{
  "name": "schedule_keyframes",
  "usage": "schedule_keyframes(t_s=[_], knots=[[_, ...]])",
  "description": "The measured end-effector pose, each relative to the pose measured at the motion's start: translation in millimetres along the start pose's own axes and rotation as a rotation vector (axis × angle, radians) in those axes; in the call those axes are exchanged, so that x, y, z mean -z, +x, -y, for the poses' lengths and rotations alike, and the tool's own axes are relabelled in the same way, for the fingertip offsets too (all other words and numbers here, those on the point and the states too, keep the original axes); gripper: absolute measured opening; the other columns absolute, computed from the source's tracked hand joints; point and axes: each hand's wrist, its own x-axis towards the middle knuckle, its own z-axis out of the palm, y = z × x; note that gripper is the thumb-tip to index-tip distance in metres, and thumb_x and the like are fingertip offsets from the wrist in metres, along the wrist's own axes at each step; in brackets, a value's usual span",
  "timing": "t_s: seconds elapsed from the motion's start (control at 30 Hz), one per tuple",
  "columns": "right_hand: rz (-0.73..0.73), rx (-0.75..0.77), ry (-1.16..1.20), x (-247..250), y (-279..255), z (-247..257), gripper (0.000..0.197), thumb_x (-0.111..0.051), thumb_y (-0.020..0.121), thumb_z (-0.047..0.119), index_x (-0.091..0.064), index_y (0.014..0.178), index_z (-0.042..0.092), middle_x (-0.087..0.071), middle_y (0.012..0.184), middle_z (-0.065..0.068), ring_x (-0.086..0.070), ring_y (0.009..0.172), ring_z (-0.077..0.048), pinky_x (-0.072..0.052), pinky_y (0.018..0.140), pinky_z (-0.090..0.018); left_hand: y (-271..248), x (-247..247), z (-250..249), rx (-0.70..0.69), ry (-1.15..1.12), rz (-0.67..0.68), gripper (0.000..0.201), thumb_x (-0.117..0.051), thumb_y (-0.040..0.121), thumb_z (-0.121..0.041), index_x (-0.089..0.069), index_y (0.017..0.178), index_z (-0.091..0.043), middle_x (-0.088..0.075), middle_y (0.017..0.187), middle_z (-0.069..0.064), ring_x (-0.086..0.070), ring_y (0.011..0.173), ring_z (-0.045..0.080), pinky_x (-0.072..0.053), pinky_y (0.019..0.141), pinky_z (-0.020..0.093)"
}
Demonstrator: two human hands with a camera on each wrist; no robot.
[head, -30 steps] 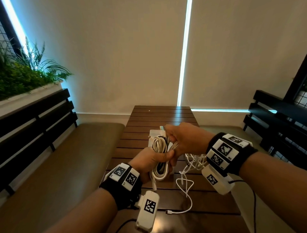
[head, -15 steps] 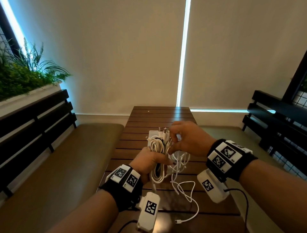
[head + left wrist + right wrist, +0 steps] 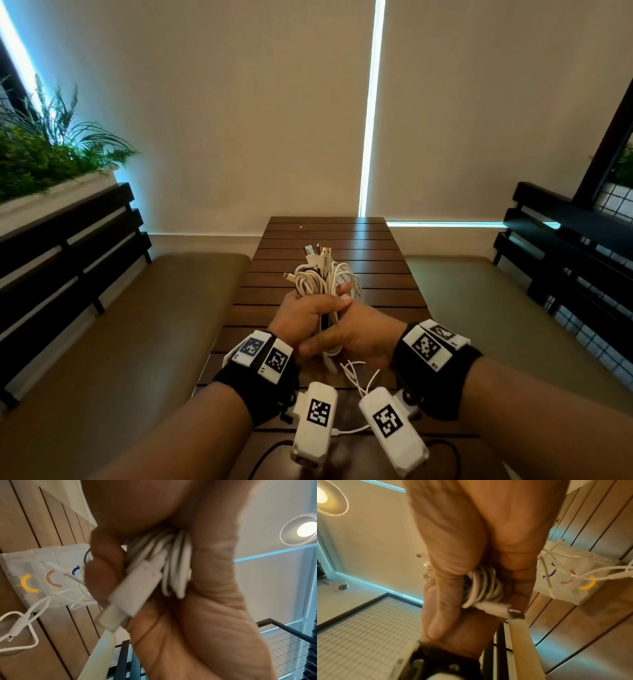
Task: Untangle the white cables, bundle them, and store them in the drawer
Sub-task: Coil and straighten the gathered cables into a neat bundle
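Note:
A coiled bundle of white cables (image 3: 320,279) stands upright over the wooden table (image 3: 329,236), its USB plugs (image 3: 318,253) pointing up. My left hand (image 3: 305,313) grips the bundle's middle. Just below it, my right hand (image 3: 363,339) wraps the lower part. The left wrist view shows the coil (image 3: 173,563) and a white plug (image 3: 137,592) inside my left hand (image 3: 214,601). In the right wrist view the strands (image 3: 484,586) and a plug (image 3: 498,608) sit inside my right hand (image 3: 453,547). Thin loose cable ends (image 3: 359,373) hang under my right hand. No drawer is recognisable.
A white translucent box with coloured arcs (image 3: 48,577) lies on the table with thin cable (image 3: 22,622) beside it; it also shows in the right wrist view (image 3: 570,577). Padded benches (image 3: 137,325) flank the table on both sides. A planter (image 3: 44,164) stands far left.
Both hands came down and nearer to me. My right hand left the top of the bundle and now grips it below the left hand. The long dangling tail is mostly gathered in.

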Motion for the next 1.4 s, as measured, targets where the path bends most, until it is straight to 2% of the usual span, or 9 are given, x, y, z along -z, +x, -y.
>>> schedule_keyframes(t_s=[0.13, 0.5, 0.63, 0.73, 0.9, 1.07, 1.17, 1.3, 1.4], knots=[[-0.092, 0.042, -0.119, 0.9, 1.1, -5.2, 0.040, -0.057, 0.074, -0.022, -0.065, 0.094, 0.012, -0.070, 0.075, -0.005, -0.069, 0.065, -0.009, -0.056, 0.060, -0.024, 1.0, 0.5, 3.6, 0.035, -0.019, -0.001, 0.031, -0.065, 0.081, -0.001, -0.069, 0.112, -0.002, -0.071, 0.113, 0.012, -0.066, 0.109, 0.026, -0.046, 0.102, 0.048], [-0.198, 0.243, -0.183, -7.6, 8.4, -20.8, 0.041, -0.060, 0.059, -0.003, -0.064, 0.096, 0.013, -0.069, 0.088, -0.007, -0.069, 0.090, -0.022, -0.057, 0.077, -0.037, -8.8, -0.3, 5.8, 0.115, -0.128, 0.146, 0.047, -0.070, 0.074, -0.019, -0.067, 0.120, -0.010, -0.069, 0.118, 0.010, -0.061, 0.116, 0.027, -0.044, 0.103, 0.044], [-0.170, 0.200, -0.172, -6.9, 5.7, -22.6, 0.039, -0.059, 0.054, 0.002, -0.062, 0.092, 0.007, -0.067, 0.080, -0.004, -0.068, 0.075, -0.010, -0.054, 0.064, -0.023, -9.0, -3.6, 6.1, 0.136, -0.136, 0.125, 0.015, -0.071, 0.075, -0.022, -0.076, 0.082, -0.010, -0.070, 0.089, 0.015, -0.070, 0.082, 0.025, -0.053, 0.082, 0.038], [-0.164, 0.158, -0.207, -6.2, 4.7, -24.9, 0.034, -0.062, 0.061, -0.002, -0.064, 0.095, 0.002, -0.069, 0.084, -0.014, -0.070, 0.080, -0.023, -0.058, 0.072, -0.037, -7.6, -4.5, 8.7, 0.113, -0.106, 0.066, 0.020, -0.074, 0.069, -0.021, -0.070, 0.083, -0.007, -0.070, 0.074, 0.012, -0.069, 0.068, 0.023, -0.052, 0.067, 0.034], [-0.028, -0.040, -0.336, -0.1, -2.7, -22.2, 0.034, -0.074, 0.068, 0.023, -0.069, 0.098, 0.008, -0.068, 0.100, -0.024, -0.066, 0.094, -0.044, -0.056, 0.077, -0.049, -6.1, 5.5, 7.6, 0.136, -0.057, 0.078, 0.043, -0.082, 0.060, -0.015, -0.069, 0.099, -0.001, -0.071, 0.089, 0.016, -0.069, 0.086, 0.030, -0.051, 0.082, 0.044], [-0.240, 0.023, -0.258, -7.9, 9.1, -32.6, 0.049, -0.072, 0.050, 0.001, -0.069, 0.098, 0.004, -0.072, 0.094, -0.017, -0.070, 0.090, -0.032, -0.058, 0.081, -0.050, -7.5, -2.1, 9.7, 0.058, 0.003, -0.009, 0.034, -0.078, 0.071, -0.005, -0.070, 0.103, 0.004, -0.072, 0.097, 0.018, -0.068, 0.096, 0.031, -0.053, 0.091, 0.047], [-0.330, 0.072, -0.150, -17.7, 13.8, -38.1, 0.051, -0.068, 0.059, -0.017, -0.062, 0.103, 0.008, -0.069, 0.094, -0.011, -0.067, 0.089, -0.021, -0.058, 0.074, -0.033, -9.4, -6.6, 10.4, 0.053, 0.007, -0.037, 0.033, -0.076, 0.072, -0.007, -0.070, 0.104, 0.001, -0.073, 0.097, 0.016, -0.069, 0.093, 0.027, -0.054, 0.078, 0.036], [-0.442, 0.125, -0.063, -24.4, 19.2, -36.2, 0.046, -0.057, 0.060, -0.022, -0.061, 0.086, 0.016, -0.066, 0.097, -0.031, -0.066, 0.094, -0.042, -0.053, 0.079, -0.062, -13.4, -9.8, 7.1, 0.114, -0.035, -0.025, 0.046, -0.075, 0.069, -0.026, -0.068, 0.108, -0.003, -0.074, 0.092, 0.014, -0.072, 0.084, 0.025, -0.054, 0.065, 0.030], [-0.475, 0.141, -0.063, -26.2, 23.1, -37.8, 0.043, -0.055, 0.053, -0.011, -0.064, 0.086, 0.016, -0.064, 0.094, -0.035, -0.065, 0.089, -0.049, -0.049, 0.072, -0.070, -12.1, -10.0, 5.9, 0.139, -0.028, -0.042, 0.058, -0.079, 0.060, -0.030, -0.067, 0.111, -0.003, -0.073, 0.098, 0.017, -0.070, 0.095, 0.031, -0.055, 0.077, 0.039]])
